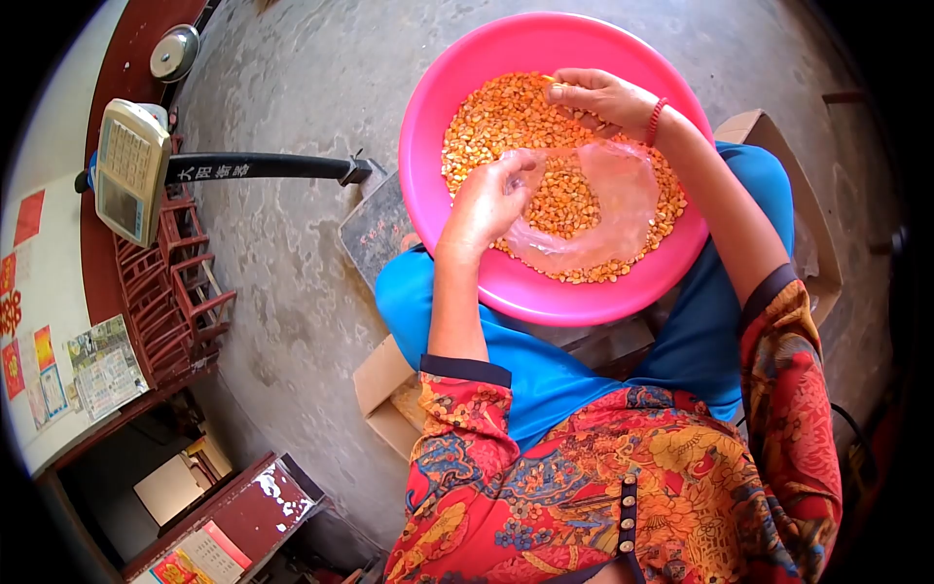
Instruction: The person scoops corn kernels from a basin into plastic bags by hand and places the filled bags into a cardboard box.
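Note:
A wide pink basin (428,117) rests over my lap, holding loose orange-yellow corn kernels (496,115). My left hand (489,198) is closed on the rim of a clear plastic bag (628,190), whose mouth gapes over the corn. Kernels show through the bag's opening; whether any lie inside it I cannot tell. Above the far side of the heap, my right hand (608,100) is closed in a pinch, thumb against fingers. A small yellow bit that looks like a corn kernel shows at its fingertips. A red bracelet (657,122) circles the right wrist.
To the left stands a platform scale with a display head (133,170) on a black post (258,166). Its metal platform (375,229) reaches under the basin's left side. Cardboard (386,380) lies by my left knee. Red wooden chairs (180,258) stand along the wall.

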